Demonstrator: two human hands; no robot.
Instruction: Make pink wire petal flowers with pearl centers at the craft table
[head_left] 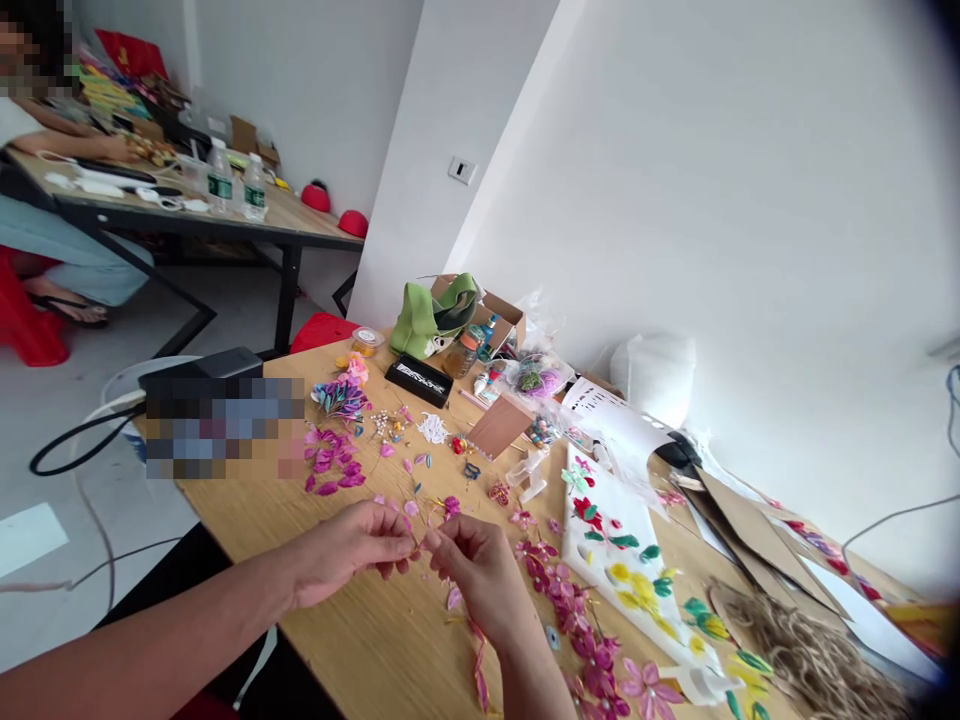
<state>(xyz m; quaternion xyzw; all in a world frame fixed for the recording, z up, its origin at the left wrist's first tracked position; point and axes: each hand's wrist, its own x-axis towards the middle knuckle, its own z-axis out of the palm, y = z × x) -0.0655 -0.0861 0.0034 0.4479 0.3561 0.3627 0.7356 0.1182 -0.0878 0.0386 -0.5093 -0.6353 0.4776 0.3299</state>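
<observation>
My left hand and my right hand meet above the near part of the wooden table, fingertips almost touching. Both are closed in a pinch. Whatever lies between the fingertips is too small to name. Just beyond them is a magenta petal cluster. Loose magenta petals spread to the left. Beside my right forearm runs a row of pink-magenta fabric flowers. A pink ribbon-like strip lies partly under that forearm.
A white foam board holds red, yellow and green flower pieces. Farther back are a black box, a brown notebook, a green bag and glue bottles. A power bank sits at the left edge. Another person sits at a far table.
</observation>
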